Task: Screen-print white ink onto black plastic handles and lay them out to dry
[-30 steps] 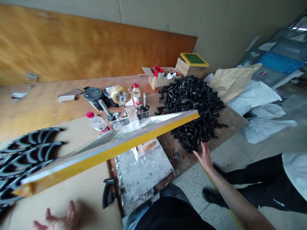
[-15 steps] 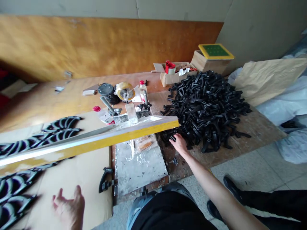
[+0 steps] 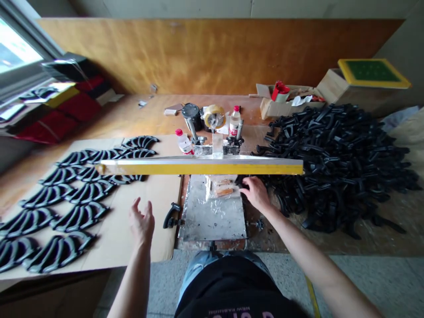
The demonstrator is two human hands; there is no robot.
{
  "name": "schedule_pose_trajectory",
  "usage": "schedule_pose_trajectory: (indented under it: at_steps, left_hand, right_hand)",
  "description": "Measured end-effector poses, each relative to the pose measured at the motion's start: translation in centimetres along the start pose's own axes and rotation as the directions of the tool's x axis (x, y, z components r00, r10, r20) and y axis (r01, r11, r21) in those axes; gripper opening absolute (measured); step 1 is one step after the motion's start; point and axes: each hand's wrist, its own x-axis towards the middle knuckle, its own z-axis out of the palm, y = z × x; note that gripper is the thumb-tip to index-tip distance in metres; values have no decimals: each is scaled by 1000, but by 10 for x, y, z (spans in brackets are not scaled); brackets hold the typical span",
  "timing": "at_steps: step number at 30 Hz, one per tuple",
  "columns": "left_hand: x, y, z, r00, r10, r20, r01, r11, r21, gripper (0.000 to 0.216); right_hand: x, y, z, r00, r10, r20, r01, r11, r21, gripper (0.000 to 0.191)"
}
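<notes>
My right hand is closed on a black curved plastic handle, mostly hidden by the fingers, by the right edge of a flat grey plate. My left hand hovers over the cardboard sheet, fingers apart and holding nothing. To my right lies a big heap of black plastic handles. On the cardboard, similar handles are set out in overlapping rows. Above the plate, a long yellow-edged frame is seen edge-on, raised in clamps. One black handle-shaped piece sits at the plate's left edge.
Behind the frame stand a black tub, a tape roll and two red-capped bottles, one upright and one leaning. An open carton and a wooden box are at the back right. Red and black boxes lie left.
My view has swung left. My right hand has come from the heap's edge toward the plate with a handle. My left hand stays raised and open over the cardboard.
</notes>
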Motion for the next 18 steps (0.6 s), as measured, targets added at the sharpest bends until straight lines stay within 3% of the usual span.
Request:
schedule_pose_trajectory:
  at_steps: [3,5,10,14,16,18]
  left_hand:
    - [13,27,11,996,81,30,-76,986,-147,67]
    - [22,40,17,986,165,32,-154,962,-227,62]
    - [35,73,15,966,259,13,-238,907,-346,50]
    - [34,124,4,947,320,19,-267,820,-507,38]
    - [27,152,0,928,355,109,-216,755,-619,42]
    - [17,172,-2,885,401,237,-145,720,-678,48]
  right_hand:
    - [25,-38,35,961,-248,125,255,966,-41,16]
    - [31,-49,51,935,-298,192,316,946,-75,17]
    - [23,-60,56,948,-232,218,276,939,-204,27]
    - [27,-76,60,934,-283,220,320,934,-160,48]
    - [34,-82,68,900,-331,283,375,920,-116,55]
    - [41,-79,72,911,-269,312,322,938,-132,52]
